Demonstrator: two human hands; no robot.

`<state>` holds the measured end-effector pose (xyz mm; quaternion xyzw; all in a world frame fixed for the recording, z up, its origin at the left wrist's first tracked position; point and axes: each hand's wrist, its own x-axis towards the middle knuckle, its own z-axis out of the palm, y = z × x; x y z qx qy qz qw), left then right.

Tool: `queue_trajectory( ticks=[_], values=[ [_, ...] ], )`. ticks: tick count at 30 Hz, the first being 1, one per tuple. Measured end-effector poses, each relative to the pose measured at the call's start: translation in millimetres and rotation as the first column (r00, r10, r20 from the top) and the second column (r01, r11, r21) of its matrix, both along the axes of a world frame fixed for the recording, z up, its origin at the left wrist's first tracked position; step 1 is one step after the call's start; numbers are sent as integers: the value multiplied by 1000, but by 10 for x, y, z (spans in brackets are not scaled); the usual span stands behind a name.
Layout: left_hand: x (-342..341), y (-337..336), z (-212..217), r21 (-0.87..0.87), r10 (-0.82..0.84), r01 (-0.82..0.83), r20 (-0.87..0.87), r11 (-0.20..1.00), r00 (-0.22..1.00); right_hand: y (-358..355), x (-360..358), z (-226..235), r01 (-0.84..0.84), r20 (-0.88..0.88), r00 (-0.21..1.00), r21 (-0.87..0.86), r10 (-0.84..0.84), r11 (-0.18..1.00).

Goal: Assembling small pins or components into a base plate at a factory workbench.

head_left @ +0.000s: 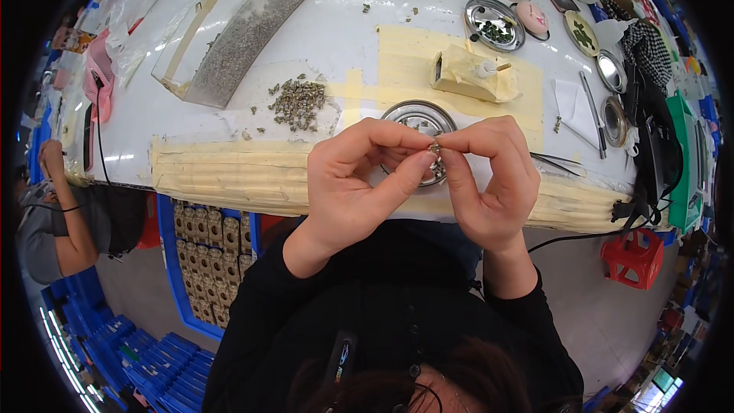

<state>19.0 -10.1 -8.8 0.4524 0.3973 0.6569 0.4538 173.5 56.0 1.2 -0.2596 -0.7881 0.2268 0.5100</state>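
Observation:
My left hand (353,183) and my right hand (493,180) meet fingertip to fingertip above the near edge of the white table (229,118). Between the thumbs and forefingers they pinch one small metal part (434,148); it is too small to tell its shape. Directly behind the fingers lies a round metal dish (419,117), partly hidden by them. A loose heap of small grey-brown parts (297,103) lies on the table to the left of the dish.
A clear plastic bin (237,30) of grey parts lies at the back left. A taped block (470,75), more metal dishes (494,24), tweezers (556,160) and tools lie at right. Blue crates (202,248) stand under the table; a red stool (633,258) at right; another person (57,222) at left.

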Motion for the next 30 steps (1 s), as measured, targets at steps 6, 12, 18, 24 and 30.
queue_trajectory(
  ticks=[6,12,18,24,30],
  values=[
    [-6,-5,10,-8,0,0,-13,1000,1000,-3,-2,2,0,-4,1000,-9,0,1000],
    [-2,-5,2,0,0,0,-11,1000,1000,-10,0,2,-2,-7,1000,-23,1,1000],
    [1,0,4,0,6,-6,-20,1000,1000,-5,-1,7,-4,-3,1000,-22,3,1000],
    [5,-14,22,-29,0,0,-4,1000,1000,-11,1,12,-6,0,1000,-31,6,999],
    [-4,-15,18,-39,-8,7,-19,999,1000,-7,6,11,-11,5,1000,-30,12,999]
  ],
)
